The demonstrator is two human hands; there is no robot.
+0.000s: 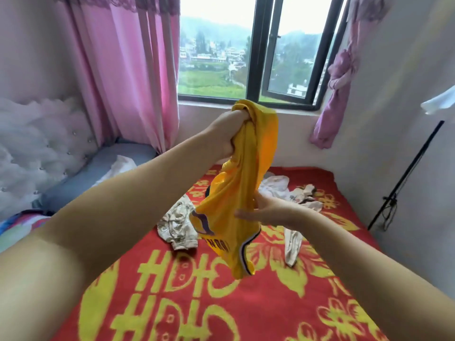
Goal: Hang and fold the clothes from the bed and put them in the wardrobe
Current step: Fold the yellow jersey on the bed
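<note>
A yellow basketball jersey point(236, 193) with purple trim hangs bunched above the bed. My left hand point(229, 134) is raised high and clenched around its top. My right hand point(258, 212) reaches in from the right at mid-height, fingers spread, thumb and palm against the cloth. On the red and yellow bedspread point(197, 291) lie a beige patterned garment point(177, 225), a white garment point(275, 185) and a cream garment point(293, 244). The wardrobe is out of view.
A padded white headboard point(37, 148) and grey pillow point(98, 173) with a white cloth are at left. Pink curtains point(128, 70) flank the window point(246, 57). A black stand point(406, 178) leans by the right wall.
</note>
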